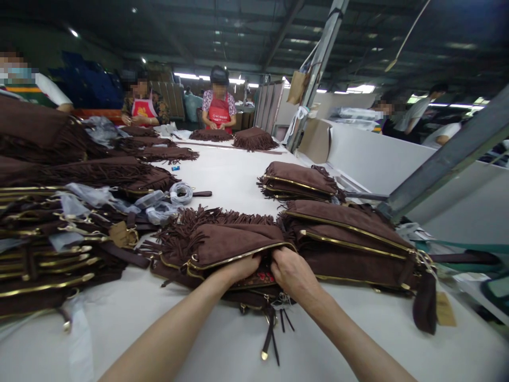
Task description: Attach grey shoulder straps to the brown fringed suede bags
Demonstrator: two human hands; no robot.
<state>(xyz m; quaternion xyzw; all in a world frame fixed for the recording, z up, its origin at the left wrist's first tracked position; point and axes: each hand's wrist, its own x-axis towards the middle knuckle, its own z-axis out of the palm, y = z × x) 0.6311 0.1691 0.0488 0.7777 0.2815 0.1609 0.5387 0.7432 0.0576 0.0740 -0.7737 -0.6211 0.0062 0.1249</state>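
Observation:
A brown fringed bag (234, 241) with a gold zipper lies in front of me, its zipped mouth open and a patterned lining showing. My left hand (246, 268) reaches inside the opening, and its fingers are hidden by the bag. At the right end of the opening my right hand (288, 268) has its fingers curled against the zipper edge, closed on the bag. Black tassels with a gold tip (268, 339) hang from the bag's near side onto the white table (167, 345).
Stacked brown bags (350, 228) stand close on the right, with a tag and strap. More bags (43, 254) and plastic-wrapped straps (159, 204) pile up on the left. Across the table, people in red aprons (219, 111) work. A metal post (318, 69) rises behind the right stack.

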